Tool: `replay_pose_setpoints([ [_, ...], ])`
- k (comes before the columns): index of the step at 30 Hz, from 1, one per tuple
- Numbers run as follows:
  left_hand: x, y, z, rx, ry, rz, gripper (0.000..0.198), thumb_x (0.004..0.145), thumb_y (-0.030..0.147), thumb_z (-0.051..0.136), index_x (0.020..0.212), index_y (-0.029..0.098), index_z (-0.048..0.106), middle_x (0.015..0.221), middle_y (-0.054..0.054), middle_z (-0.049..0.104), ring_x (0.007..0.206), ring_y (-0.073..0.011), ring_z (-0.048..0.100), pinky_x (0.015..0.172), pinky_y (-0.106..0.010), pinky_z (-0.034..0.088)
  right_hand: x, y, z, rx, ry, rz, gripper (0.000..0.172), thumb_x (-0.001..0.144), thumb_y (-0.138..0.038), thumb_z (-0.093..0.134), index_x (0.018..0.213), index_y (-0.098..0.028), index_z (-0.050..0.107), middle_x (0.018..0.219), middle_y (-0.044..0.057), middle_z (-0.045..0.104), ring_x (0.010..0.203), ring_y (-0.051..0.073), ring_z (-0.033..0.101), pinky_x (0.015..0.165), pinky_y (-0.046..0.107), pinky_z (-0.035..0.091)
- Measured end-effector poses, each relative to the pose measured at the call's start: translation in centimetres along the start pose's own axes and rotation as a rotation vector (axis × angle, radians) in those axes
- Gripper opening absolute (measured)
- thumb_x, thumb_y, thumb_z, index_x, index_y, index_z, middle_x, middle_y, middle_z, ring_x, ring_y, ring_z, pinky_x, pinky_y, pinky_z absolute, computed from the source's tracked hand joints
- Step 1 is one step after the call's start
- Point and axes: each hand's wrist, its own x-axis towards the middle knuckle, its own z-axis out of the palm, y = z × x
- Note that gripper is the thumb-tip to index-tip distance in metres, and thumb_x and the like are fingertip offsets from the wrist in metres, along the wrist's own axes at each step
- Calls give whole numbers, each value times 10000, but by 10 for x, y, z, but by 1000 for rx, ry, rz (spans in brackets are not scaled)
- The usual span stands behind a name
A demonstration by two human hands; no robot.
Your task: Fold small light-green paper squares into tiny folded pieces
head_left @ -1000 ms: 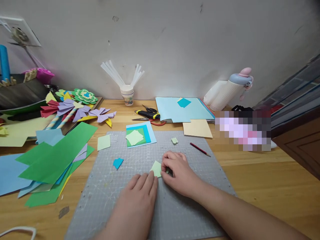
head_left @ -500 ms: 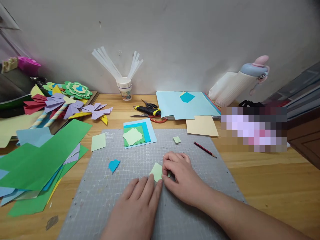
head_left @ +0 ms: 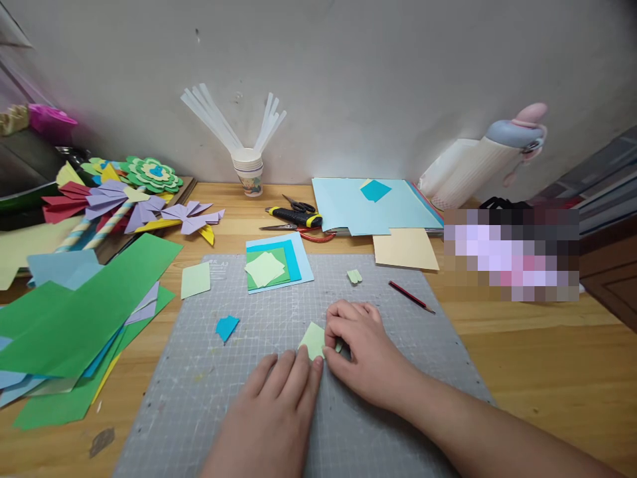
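Observation:
A light green paper piece (head_left: pixel 312 340) lies on the grey cutting mat (head_left: pixel 209 405), partly covered by my hands. My left hand (head_left: pixel 279 405) rests flat with its fingers stretched out, the fingertips pressing the paper's lower edge. At the paper's right side my right hand (head_left: pixel 361 352) is closed, thumb and fingers pinched on it; a bit of pale green shows beneath the curled fingers. Beyond the hands sits a small light green scalloped cutout (head_left: pixel 354 276). To the left lies a blue paper cutout (head_left: pixel 227 328).
Stacked paper squares (head_left: pixel 303 265), a pale green square (head_left: pixel 196 280) and a pencil (head_left: pixel 412 297) lie around the mat. Behind are scissors (head_left: pixel 279 228), a utility knife (head_left: pixel 293 218), paper cups (head_left: pixel 250 178) with white sticks and a bottle (head_left: pixel 478 166). Green sheets (head_left: pixel 89 318) cover the left.
The head view has shifted slightly. Both hands stay in nearly the same place on the light green paper.

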Motion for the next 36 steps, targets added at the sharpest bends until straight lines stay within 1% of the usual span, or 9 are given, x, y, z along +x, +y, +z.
replay_pose_setpoints([
  [4,-1,0,1,-24,-1,-2,510,882,224,351,1390,205,381,1392,-103,470,1225,-267,475,985,-434,382,0,0,-2,-4,-21,2,142,681,-71,546,667,-198,482,861,-8,540,867,175,500,883,413,276],
  [8,-1,-1,2,-12,15,-2,513,887,237,351,1398,193,366,1403,-114,454,1232,-274,465,992,-443,363,-1,2,-4,-17,-51,-25,135,723,-79,536,688,-200,490,873,-6,535,864,169,493,881,408,289],
  [13,0,-2,1,-8,47,10,482,897,258,358,1373,205,409,1374,-93,494,1196,-258,492,988,-421,353,-1,4,-4,-31,-48,-34,135,763,-92,526,689,-198,490,874,6,543,845,173,493,874,416,295],
  [19,3,0,-2,6,104,-16,463,886,249,386,1344,218,449,1322,-70,547,1152,-246,508,981,-406,337,1,5,-3,-22,-51,-51,131,743,-91,557,673,-190,507,861,-5,540,853,163,499,863,392,288],
  [23,3,3,-1,54,151,2,464,887,277,391,1330,167,468,1278,-83,576,1119,-246,508,958,-388,333,3,6,-8,-7,-57,-103,122,790,-108,554,714,-193,510,865,2,546,860,166,501,851,374,301],
  [26,3,5,1,102,211,43,457,901,319,387,1310,143,492,1272,-73,584,1109,-236,499,940,-372,326,4,8,-15,-18,-17,-178,97,852,-136,516,775,-195,507,886,16,556,867,166,507,845,363,311],
  [30,9,1,3,153,284,47,435,918,307,363,1295,144,508,1252,-46,605,1094,-222,497,910,-368,324,7,10,-19,-55,70,-256,71,891,-174,490,834,-198,524,929,38,574,902,182,508,854,374,306],
  [33,13,-7,4,172,336,83,413,926,297,342,1270,173,533,1240,-4,620,1089,-194,503,893,-344,331,7,13,-15,5,47,-201,83,881,-167,510,805,-199,524,901,26,572,881,175,508,826,355,327],
  [36,12,-14,10,198,380,165,401,922,243,331,1272,226,527,1283,52,589,1128,-156,488,887,-308,344,9,16,-9,71,-3,-116,97,856,-168,546,766,-199,527,867,15,560,856,174,506,791,346,346],
])
